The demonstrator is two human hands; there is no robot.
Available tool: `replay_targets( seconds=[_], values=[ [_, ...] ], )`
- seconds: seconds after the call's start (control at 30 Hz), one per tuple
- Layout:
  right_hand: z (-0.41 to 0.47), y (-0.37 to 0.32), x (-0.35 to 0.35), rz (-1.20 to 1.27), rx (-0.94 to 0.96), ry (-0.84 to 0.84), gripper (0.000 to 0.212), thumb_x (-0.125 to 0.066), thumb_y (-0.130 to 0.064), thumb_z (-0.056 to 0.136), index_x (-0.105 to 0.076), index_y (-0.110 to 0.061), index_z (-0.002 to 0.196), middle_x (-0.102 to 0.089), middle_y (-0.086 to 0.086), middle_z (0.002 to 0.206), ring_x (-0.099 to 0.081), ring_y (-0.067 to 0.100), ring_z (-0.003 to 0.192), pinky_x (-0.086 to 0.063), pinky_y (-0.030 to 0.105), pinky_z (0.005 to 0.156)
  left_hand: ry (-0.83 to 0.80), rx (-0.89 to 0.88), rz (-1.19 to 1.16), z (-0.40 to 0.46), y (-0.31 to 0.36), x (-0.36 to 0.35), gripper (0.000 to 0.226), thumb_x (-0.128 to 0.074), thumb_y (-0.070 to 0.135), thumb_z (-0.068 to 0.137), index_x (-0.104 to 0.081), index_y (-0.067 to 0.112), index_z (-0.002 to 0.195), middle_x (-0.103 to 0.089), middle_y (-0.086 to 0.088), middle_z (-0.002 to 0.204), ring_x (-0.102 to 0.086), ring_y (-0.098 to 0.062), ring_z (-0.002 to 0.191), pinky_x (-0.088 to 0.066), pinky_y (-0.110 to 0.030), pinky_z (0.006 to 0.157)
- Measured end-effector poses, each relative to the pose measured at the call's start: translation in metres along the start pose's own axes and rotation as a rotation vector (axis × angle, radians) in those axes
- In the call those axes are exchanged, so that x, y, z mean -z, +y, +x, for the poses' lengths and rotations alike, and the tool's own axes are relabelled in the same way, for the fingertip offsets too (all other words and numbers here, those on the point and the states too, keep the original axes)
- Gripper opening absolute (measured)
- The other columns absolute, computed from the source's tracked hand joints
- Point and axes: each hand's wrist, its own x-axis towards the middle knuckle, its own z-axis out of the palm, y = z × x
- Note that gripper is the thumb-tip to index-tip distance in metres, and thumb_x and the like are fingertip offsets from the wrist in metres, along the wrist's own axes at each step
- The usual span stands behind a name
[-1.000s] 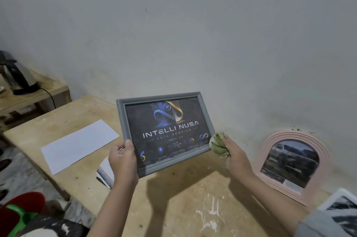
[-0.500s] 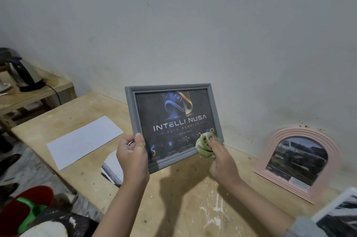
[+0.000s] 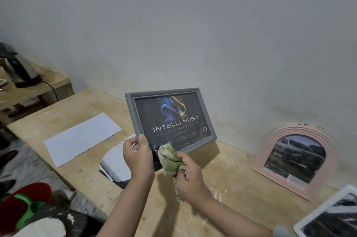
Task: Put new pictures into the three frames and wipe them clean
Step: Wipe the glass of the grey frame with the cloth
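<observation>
While the left hand (image 3: 138, 156) grips the lower left corner of the grey rectangular picture frame (image 3: 170, 121), holding it tilted above the pale wooden table (image 3: 228, 182), the right hand (image 3: 190, 176) pinches a crumpled green cloth (image 3: 170, 157) against its lower glass

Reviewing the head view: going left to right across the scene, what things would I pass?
Kettle → white sheet → left hand gripping the grey frame → green cloth held by the right hand → pink arched frame leaning against the wall → white frame at the right edge.
</observation>
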Motion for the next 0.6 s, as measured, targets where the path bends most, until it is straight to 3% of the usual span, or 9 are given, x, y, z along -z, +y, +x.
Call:
replay_targets(
  seconds=[0.13,0.2,0.27,0.37,0.5,0.6],
  values=[
    [0.001,-0.022,-0.004,0.312,-0.258,-0.165,0.049,-0.041,0.017,0.082,-0.066,-0.022,0.099,-0.071,0.002,0.092,-0.066,0.011,0.086,-0.052,0.024,0.079,-0.015,0.054,-0.009,0.002,-0.005,0.002,0.016,-0.054,0.02,0.095,-0.049,0.021,0.08,-0.058,-0.001,0.077,-0.054,-0.021,0.073,-0.046,-0.037,0.072],
    [0.009,-0.028,0.0,0.469,-0.395,-0.261,0.045,-0.046,0.019,0.081,-0.068,-0.017,0.096,-0.072,0.008,0.091,-0.067,0.019,0.084,-0.054,0.032,0.077,-0.031,0.088,-0.033,0.005,-0.008,0.002,0.016,-0.053,0.019,0.096,-0.049,0.019,0.08,-0.054,-0.002,0.076,-0.05,-0.018,0.068,-0.044,-0.033,0.068],
    [0.022,-0.033,0.009,0.52,-0.434,-0.269,0.044,-0.048,0.02,0.079,-0.07,-0.015,0.094,-0.072,0.013,0.094,-0.067,0.027,0.087,-0.055,0.042,0.081,-0.053,0.133,-0.05,0.007,-0.008,0.004,0.016,-0.055,0.02,0.095,-0.05,0.02,0.08,-0.054,-0.002,0.076,-0.051,-0.017,0.067,-0.048,-0.038,0.07],
    [0.054,-0.045,0.027,0.437,-0.326,-0.177,0.049,-0.043,0.021,0.081,-0.069,-0.017,0.095,-0.072,0.011,0.093,-0.067,0.026,0.085,-0.056,0.038,0.077,-0.09,0.147,-0.069,0.009,-0.007,0.006,0.017,-0.055,0.017,0.095,-0.05,0.018,0.079,-0.054,-0.003,0.072,-0.057,-0.018,0.065,-0.051,-0.043,0.068],
    [0.096,-0.065,0.043,0.059,0.039,-0.08,0.049,-0.04,0.012,0.086,-0.061,-0.024,0.112,-0.068,-0.009,0.098,-0.064,0.011,0.089,-0.05,0.019,0.081,-0.148,0.134,-0.033,0.004,-0.008,0.008,0.014,-0.056,0.016,0.095,-0.051,0.014,0.082,-0.056,-0.008,0.078,-0.054,-0.022,0.069,-0.051,-0.04,0.068],
    [0.112,-0.075,0.038,-0.088,0.217,-0.115,0.053,-0.04,0.011,0.081,-0.06,-0.019,0.119,-0.067,-0.001,0.106,-0.063,0.015,0.094,-0.048,0.018,0.083,-0.184,0.132,0.032,-0.004,-0.01,0.009,0.013,-0.058,0.019,0.093,-0.054,0.013,0.083,-0.058,-0.014,0.083,-0.056,-0.026,0.075,-0.052,-0.05,0.078]
  ],
)
